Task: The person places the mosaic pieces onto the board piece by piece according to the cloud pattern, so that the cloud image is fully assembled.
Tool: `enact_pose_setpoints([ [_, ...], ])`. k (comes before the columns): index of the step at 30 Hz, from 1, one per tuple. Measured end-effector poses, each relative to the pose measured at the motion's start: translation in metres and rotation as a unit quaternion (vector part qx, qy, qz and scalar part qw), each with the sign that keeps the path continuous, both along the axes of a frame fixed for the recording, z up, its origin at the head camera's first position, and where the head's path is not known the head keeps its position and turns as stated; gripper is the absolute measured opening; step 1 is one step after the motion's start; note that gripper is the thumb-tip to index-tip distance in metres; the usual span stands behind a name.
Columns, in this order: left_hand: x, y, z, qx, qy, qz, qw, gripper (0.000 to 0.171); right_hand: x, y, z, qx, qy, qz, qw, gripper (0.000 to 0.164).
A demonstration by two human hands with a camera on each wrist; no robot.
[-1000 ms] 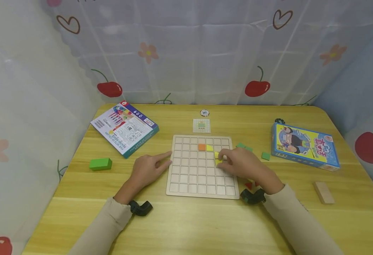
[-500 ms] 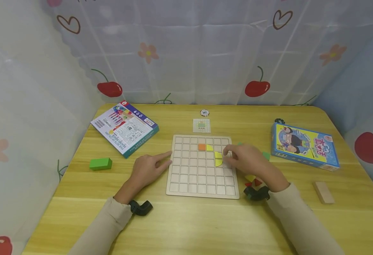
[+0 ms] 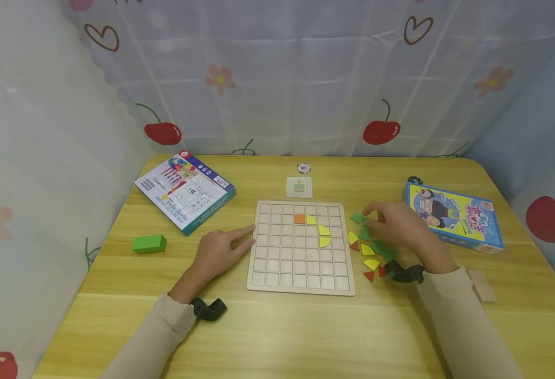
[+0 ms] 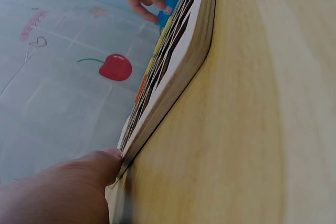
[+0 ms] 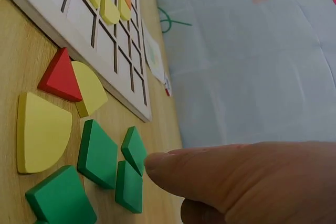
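With our left hand (image 3: 219,254) spread at thumb and forefinger, we are bracing the wooden grid board (image 3: 300,254); our right hand (image 3: 400,230), loosely parted and seemingly empty, is hovering over green tiles (image 5: 97,153) right of the board. We should be pinching one by opposite edges, sparing neighbours.

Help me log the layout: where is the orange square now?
In the head view, the orange square lies on the grid board, second row from the top, middle column, just left of a yellow quarter-circle.
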State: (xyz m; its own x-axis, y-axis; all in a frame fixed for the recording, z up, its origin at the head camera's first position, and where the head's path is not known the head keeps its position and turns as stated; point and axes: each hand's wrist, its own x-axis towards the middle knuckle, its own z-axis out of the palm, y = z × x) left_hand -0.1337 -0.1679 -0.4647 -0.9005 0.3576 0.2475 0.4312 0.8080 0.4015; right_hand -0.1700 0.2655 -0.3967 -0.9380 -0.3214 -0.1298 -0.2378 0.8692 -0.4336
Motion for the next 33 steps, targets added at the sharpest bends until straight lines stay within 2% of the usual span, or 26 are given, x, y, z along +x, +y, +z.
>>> enact_pose_setpoints([
  [11, 0.000, 0.000, 0.000, 0.001, -0.006, -0.002, 1.0000, 0.040, 0.005, -0.017, -0.008, 0.012, -0.020, 0.066, 0.998, 0.024],
  [17, 0.000, 0.001, -0.001, -0.003, -0.006, 0.000, 1.0000, 0.039, 0.005, -0.018, -0.012, 0.010, -0.028, 0.059, 0.998, 0.023],
  [24, 0.001, 0.000, -0.002, -0.002, -0.004, 0.001, 1.0000, 0.039, 0.003, -0.014, -0.015, -0.004, -0.023, 0.061, 0.998, 0.030],
  [33, 0.000, 0.000, -0.002, -0.003, -0.003, 0.001, 1.0000, 0.039, 0.002, -0.015, -0.015, 0.007, -0.019, 0.064, 0.998, 0.031],
])
